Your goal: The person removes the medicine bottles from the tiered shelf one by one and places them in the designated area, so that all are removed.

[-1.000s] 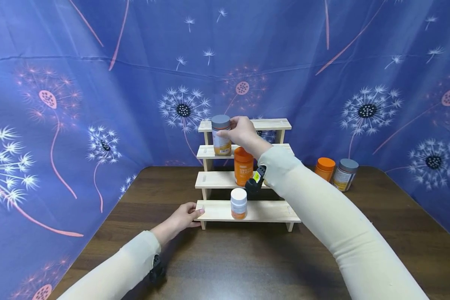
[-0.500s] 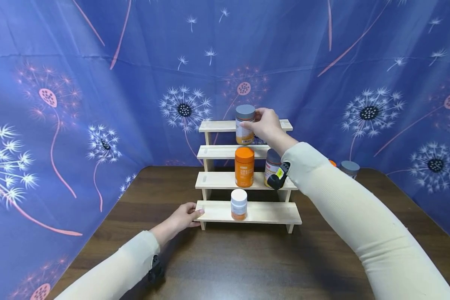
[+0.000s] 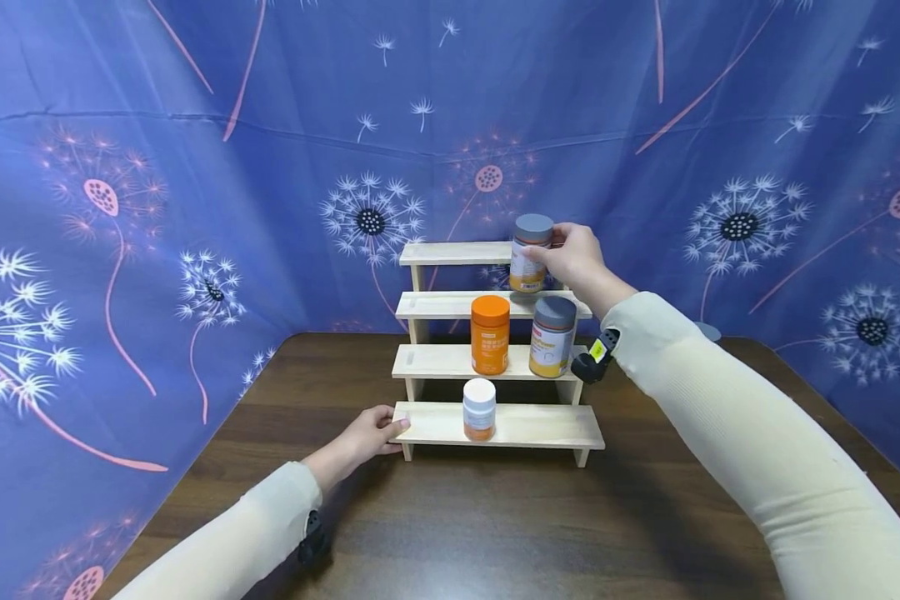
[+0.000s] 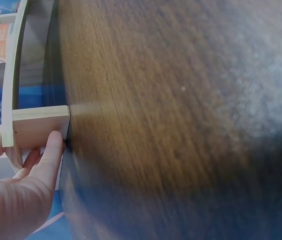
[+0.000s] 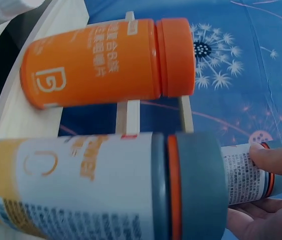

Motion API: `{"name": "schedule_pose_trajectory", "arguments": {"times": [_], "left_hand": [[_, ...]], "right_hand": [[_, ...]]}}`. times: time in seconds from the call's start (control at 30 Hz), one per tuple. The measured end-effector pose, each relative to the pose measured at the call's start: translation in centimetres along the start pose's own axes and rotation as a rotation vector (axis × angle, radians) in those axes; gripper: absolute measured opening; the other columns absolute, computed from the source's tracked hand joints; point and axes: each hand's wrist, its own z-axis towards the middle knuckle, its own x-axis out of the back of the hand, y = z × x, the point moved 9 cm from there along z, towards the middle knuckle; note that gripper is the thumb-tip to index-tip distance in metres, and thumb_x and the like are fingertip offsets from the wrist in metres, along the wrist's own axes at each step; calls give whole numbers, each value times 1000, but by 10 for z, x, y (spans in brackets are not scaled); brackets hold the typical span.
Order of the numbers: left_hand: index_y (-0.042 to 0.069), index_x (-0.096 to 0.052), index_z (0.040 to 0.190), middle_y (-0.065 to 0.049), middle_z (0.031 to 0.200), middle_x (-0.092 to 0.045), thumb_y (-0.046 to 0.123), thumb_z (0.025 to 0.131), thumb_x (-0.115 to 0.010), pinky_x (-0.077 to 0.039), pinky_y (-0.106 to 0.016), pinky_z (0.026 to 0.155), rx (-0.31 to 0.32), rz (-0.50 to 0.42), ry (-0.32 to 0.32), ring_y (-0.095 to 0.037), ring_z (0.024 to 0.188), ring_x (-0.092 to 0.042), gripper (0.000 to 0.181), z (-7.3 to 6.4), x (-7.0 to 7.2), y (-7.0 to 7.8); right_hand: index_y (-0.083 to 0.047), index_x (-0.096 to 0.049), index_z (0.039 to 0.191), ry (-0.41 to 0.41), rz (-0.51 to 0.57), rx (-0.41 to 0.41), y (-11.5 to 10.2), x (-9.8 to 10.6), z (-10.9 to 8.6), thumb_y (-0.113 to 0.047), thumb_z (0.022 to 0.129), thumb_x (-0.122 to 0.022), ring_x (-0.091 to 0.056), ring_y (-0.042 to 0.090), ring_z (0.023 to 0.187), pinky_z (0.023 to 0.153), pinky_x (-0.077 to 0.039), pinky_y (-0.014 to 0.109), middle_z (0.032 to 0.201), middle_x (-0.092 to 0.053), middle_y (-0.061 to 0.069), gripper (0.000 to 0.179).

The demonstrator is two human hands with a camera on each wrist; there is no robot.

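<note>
My right hand pinches a grey-lidded supplement bottle between thumb and fingers. The bottle is upright, its base close over the right part of the second shelf from the top. In the right wrist view this held bottle is partly hidden behind another grey-lidded bottle. My left hand grips the left end of the lowest board of the wooden tiered shelf. In the left wrist view the fingers press the shelf's side leg.
An orange bottle and a second grey-lidded bottle stand on the tier above the lowest. A small white-lidded bottle stands on the lowest board. Behind my right sleeve a grey lid peeks out on the brown table.
My right hand has carried the grey-lidded bottle from the left part of the shelf to the right, lifting it a little midway. My left hand has stayed in place.
</note>
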Motion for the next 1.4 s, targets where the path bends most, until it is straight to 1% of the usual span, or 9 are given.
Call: {"name": "schedule_pose_trajectory", "arguments": {"times": [0.2, 0.37, 0.57, 0.73, 0.83, 0.9, 1.13, 1.27, 1.4], "left_hand": [[-15, -50, 119, -16, 96, -57, 6, 98, -54, -61, -41, 85, 18, 11, 15, -15, 81, -61, 30, 1, 0, -1], [-15, -50, 118, -17, 97, -57, 6, 98, -54, -61, -41, 85, 19, 17, 20, -15, 81, -61, 29, 1, 2, -2], [-14, -50, 119, -17, 97, -57, 6, 98, -55, -62, -38, 84, 34, 26, 24, -15, 80, -62, 29, 2, 3, -4], [-14, -51, 118, -19, 99, -59, 7, 98, -55, -61, -39, 85, 11, 25, 17, -16, 83, -63, 29, 1, 3, 0], [-15, -50, 117, -19, 100, -60, 7, 99, -54, -61, -40, 86, -4, 21, 9, -16, 84, -63, 29, 0, 2, 2], [-15, -50, 117, -19, 100, -60, 7, 99, -54, -61, -40, 87, 0, 15, 7, -16, 84, -63, 28, -1, 2, 1], [-15, -49, 119, -21, 102, -60, 9, 99, -53, -61, -40, 87, -15, 35, -7, -17, 87, -63, 31, -3, 0, 3], [-15, -50, 118, -20, 100, -60, 7, 99, -53, -61, -40, 86, -8, 30, 3, -16, 84, -63, 29, -1, 0, 2], [-15, -50, 118, -18, 98, -58, 7, 98, -54, -62, -39, 84, 11, 30, 19, -15, 81, -62, 29, 0, 1, 0]], "right_hand": [[-3, -46, 140, 34, 14, -11, 10, 11, -2, -27, 93, -66, -51, 32, 125, 107, -47, 49, 135, -54, 18, 56], [-2, -46, 140, 39, 6, 1, 16, 20, -2, -27, 93, -66, -50, 33, 126, 108, -46, 49, 135, -53, 19, 57], [-1, -45, 141, 46, 27, -12, 25, 33, -1, -27, 93, -65, -49, 34, 128, 108, -45, 50, 137, -52, 21, 58], [0, -46, 140, 60, 24, -23, 33, 43, -2, -29, 93, -65, -48, 34, 127, 109, -44, 50, 137, -52, 21, 58], [0, -46, 139, 58, 18, -27, 38, 47, -2, -29, 93, -65, -49, 33, 126, 107, -46, 49, 137, -51, 21, 58], [1, -45, 140, 51, 11, -30, 42, 48, -2, -30, 94, -64, -48, 34, 125, 107, -46, 49, 137, -51, 22, 59], [2, -44, 141, 66, -9, -27, 47, 57, -4, -32, 94, -64, -48, 35, 124, 107, -46, 50, 135, -50, 23, 61], [2, -45, 141, 77, -22, -32, 50, 61, -5, -32, 94, -63, -47, 36, 124, 108, -44, 52, 135, -50, 24, 60], [2, -44, 141, 78, -31, -31, 53, 64, -5, -33, 94, -63, -47, 37, 124, 109, -43, 54, 135, -50, 24, 61]]}}
